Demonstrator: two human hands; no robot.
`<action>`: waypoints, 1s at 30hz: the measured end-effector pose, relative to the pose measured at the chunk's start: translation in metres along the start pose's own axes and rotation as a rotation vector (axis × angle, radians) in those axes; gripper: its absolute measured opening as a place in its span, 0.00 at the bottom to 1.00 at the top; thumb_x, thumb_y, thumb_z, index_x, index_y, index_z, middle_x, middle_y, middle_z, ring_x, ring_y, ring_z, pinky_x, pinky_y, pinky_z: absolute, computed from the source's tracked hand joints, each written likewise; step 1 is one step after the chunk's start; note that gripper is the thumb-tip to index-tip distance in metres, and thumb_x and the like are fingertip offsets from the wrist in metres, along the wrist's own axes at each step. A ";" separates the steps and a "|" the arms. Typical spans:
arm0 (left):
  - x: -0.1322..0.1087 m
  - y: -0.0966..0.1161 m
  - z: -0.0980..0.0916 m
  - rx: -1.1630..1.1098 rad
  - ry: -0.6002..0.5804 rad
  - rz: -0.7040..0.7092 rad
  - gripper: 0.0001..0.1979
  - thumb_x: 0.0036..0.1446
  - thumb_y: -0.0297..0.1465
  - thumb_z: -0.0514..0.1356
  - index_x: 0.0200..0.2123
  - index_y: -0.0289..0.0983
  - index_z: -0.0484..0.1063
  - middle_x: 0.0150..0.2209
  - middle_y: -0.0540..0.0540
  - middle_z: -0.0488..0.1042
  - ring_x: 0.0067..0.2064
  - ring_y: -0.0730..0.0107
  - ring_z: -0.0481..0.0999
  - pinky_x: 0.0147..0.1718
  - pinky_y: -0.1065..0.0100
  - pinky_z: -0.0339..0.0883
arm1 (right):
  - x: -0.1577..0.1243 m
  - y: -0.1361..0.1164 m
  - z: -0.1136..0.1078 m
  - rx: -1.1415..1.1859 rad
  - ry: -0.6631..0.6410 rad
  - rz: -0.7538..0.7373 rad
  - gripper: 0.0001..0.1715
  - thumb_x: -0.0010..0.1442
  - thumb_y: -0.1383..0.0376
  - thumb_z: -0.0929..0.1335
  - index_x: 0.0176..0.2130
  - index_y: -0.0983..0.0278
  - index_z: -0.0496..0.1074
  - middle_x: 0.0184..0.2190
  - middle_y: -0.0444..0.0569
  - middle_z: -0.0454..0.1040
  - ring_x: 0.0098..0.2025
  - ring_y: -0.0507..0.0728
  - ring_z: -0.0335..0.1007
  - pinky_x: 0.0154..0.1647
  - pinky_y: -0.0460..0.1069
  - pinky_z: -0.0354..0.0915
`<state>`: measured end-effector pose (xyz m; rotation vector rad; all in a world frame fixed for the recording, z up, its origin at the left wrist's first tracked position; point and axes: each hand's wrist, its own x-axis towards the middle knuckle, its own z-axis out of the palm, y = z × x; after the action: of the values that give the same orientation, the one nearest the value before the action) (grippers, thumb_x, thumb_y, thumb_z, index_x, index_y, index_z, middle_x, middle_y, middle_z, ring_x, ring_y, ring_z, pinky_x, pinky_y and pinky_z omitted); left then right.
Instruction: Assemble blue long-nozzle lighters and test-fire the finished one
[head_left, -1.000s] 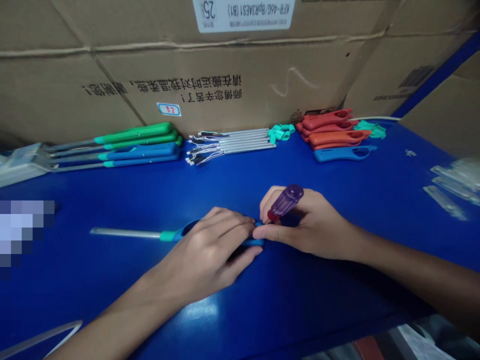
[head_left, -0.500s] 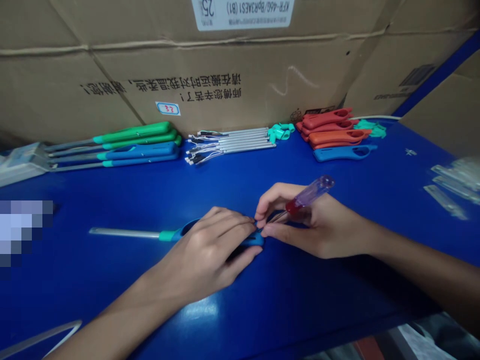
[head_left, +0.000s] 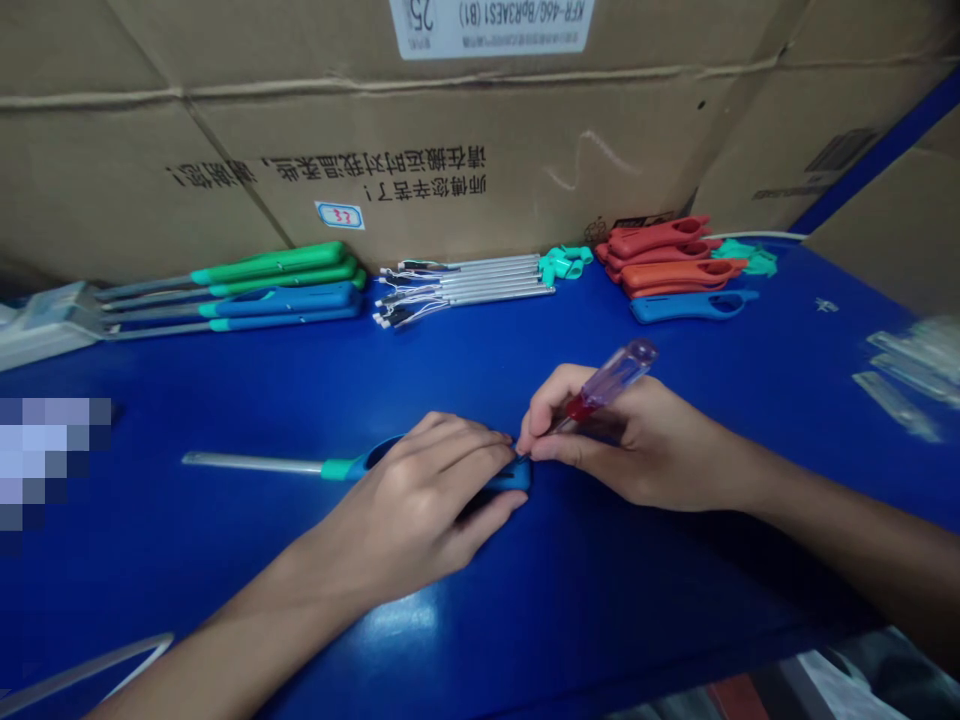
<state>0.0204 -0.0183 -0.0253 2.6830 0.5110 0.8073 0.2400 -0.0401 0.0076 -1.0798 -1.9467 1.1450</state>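
A blue long-neck lighter point(head_left: 517, 472) lies flat on the blue table, its silver tube pointing left and a teal collar where tube meets handle. My left hand point(head_left: 427, 490) is closed over the handle, hiding much of it. In my right hand point(head_left: 630, 440) is a screwdriver point(head_left: 616, 378) with a clear purple and red handle, tilted up to the right. Thumb and fingers pinch its shaft close to the handle's right end. The screwdriver's tip is hidden by the fingers and too small to make out.
At the back left lie finished-looking green and blue lighters point(head_left: 281, 270). Several silver tubes with wires point(head_left: 487, 280) and teal collars point(head_left: 566, 263) sit at back centre. Red, orange and blue handle shells point(head_left: 675, 270) are at back right, clear plastic parts point(head_left: 900, 385) far right. A cardboard box point(head_left: 525, 130) stands behind.
The screwdriver has shifted slightly left and down, and my right fingers have drawn closer together around its shaft. My left hand and the lighter stay nearly in place.
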 end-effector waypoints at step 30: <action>0.000 0.002 -0.001 0.012 -0.020 -0.036 0.08 0.60 0.28 0.61 0.42 0.32 0.73 0.38 0.42 0.77 0.41 0.61 0.76 0.41 0.59 0.69 | 0.005 0.015 0.020 -0.193 0.221 -0.132 0.17 0.61 0.60 0.71 0.25 0.65 0.66 0.22 0.40 0.68 0.24 0.47 0.63 0.27 0.43 0.58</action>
<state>0.0208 -0.0195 -0.0240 2.6821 0.5594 0.7687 0.2260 -0.0388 -0.0136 -1.1069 -1.9484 0.7457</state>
